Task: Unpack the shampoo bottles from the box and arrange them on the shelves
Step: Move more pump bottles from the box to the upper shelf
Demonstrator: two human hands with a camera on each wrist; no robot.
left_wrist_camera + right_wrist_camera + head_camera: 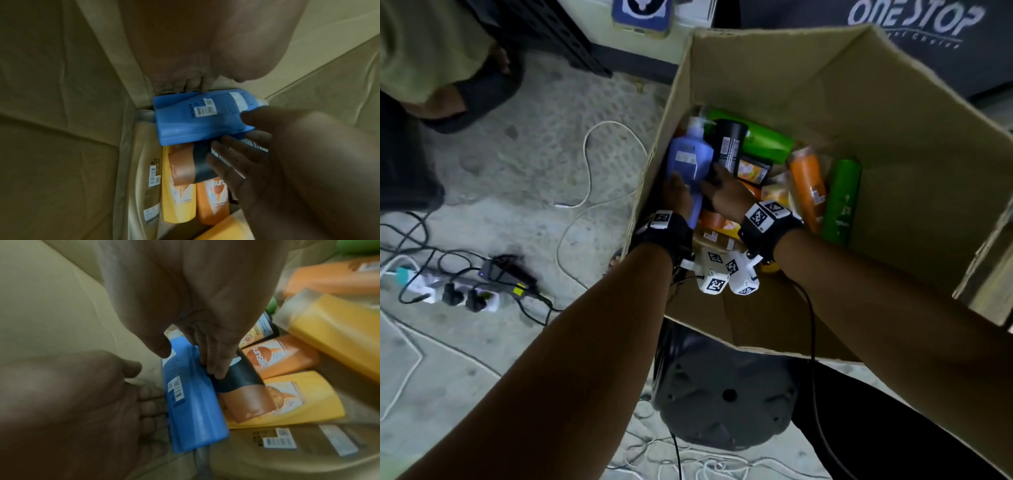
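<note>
An open cardboard box (pixel 774 78) holds several shampoo bottles lying in a pile. A blue pump bottle (pixel 690 161) (pixel 195 120) (pixel 193 415) lies against the box's left wall. My right hand (pixel 722 192) (pixel 185 356) grips it, thumb on its labelled face and fingers tucked between it and a black bottle (pixel 729 144) (pixel 238 378). My left hand (pixel 678 193) (pixel 144 402) lies with fairly straight fingers against the blue bottle's left side, fingertips hidden behind it. Green (pixel 840 202), orange (pixel 281 356) and yellow (pixel 298 395) bottles lie around.
The box rests on a black stool (pixel 726 394). On the floor to the left lie a power strip (pixel 455 291) with plugs and a looping white cable (pixel 589 164). Another person's sandalled foot (pixel 479 96) stands at the far left. A dark "ONE STOP" cabinet (pixel 914 20) is behind the box.
</note>
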